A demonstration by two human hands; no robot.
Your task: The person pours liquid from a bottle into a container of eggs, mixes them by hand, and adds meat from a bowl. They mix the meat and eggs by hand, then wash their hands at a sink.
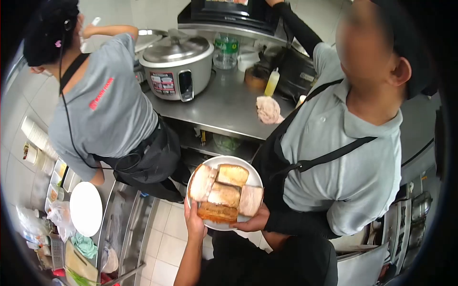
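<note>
At the far left, on the metal counter, there are stacked white cups [36, 135], a white oval plate [86, 209], a green cloth [85, 245] and a cutting board [78, 263] with green stalks [78, 277] at its lower end. Next stands a co-worker [106, 105] in grey shirt and black apron, and beyond this person a rice cooker [177, 66] with its lid on is on the steel worktop [191, 109]. At the lower middle, the left hand [194, 223] of the wearer grips the left edge of a round white plate [254, 176], with the thumb over the rim. The plate is held in the air and carries five meat slabs [223, 194], the lowest one browned. The co-worker's hand [253, 221] touches its right lower rim. The right hand of the wearer is hidden, so I cannot tell its fingers. Behind, a squeeze bottle [272, 82] with yellow liquid stands near a crumpled cloth [268, 109]. At the right is the second co-worker [334, 157], whose black-sleeved arm extends to that lower rim
</note>
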